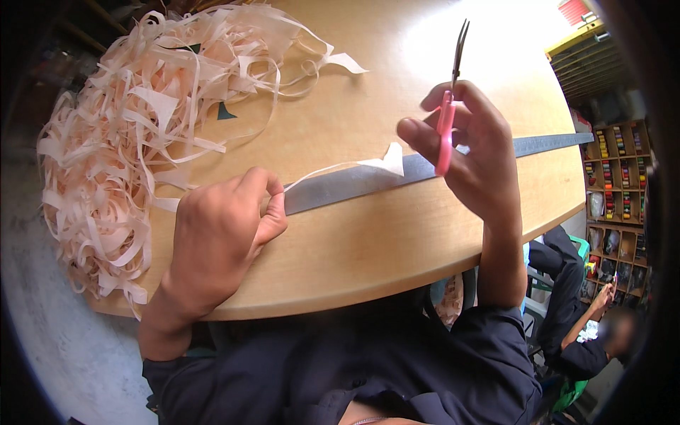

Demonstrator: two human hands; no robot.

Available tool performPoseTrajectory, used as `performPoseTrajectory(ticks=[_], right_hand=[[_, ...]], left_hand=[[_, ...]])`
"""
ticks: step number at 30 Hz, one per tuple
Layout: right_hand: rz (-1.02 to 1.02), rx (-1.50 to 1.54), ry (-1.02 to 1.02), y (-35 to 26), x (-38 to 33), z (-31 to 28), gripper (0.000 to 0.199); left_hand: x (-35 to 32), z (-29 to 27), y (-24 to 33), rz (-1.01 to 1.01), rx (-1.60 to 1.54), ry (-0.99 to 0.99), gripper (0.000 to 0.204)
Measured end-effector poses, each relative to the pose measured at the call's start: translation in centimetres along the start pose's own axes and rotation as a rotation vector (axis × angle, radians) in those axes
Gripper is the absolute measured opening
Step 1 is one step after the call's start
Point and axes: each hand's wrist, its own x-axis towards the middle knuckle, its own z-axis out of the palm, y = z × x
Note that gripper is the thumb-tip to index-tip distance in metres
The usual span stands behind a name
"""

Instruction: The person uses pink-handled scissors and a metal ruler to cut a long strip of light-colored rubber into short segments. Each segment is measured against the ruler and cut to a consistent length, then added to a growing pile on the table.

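My right hand [482, 152] is raised above the table, its fingers through the pink handles of a pair of scissors [445, 131]. The blades point away from me and look nearly closed. My left hand [230, 230] pinches the end of a thin pale fabric strip [329, 170] between thumb and forefinger. From there the strip runs right and widens into a small pointed piece at its far end. Beneath it lies a long metal ruler [354, 191], slanting across the table behind both hands; its left end is hidden by my left hand.
A large heap of pale fabric strips [113, 184] covers the table's left side, with a small dark green scrap [225, 111] beside it. The wooden table [340, 262] curves along its near edge. At right, a person [584, 340] sits near shelves of thread spools [616, 170].
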Motion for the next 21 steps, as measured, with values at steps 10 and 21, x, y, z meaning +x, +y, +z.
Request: performPoseTrajectory(ticks=[10, 21], right_hand=[[0.554, 0.522, -0.983, -3.1, -1.9, 1.4, 0.066], [0.687, 0.578, -1.029, -3.9, -2.0, 2.3, 0.056]], left_hand=[[1.3, 0.0, -1.2, 0.367, 0.267, 0.42, 0.016], [1.0, 0.2, -0.6, 0.44, 0.379, 0.393, 0.022]])
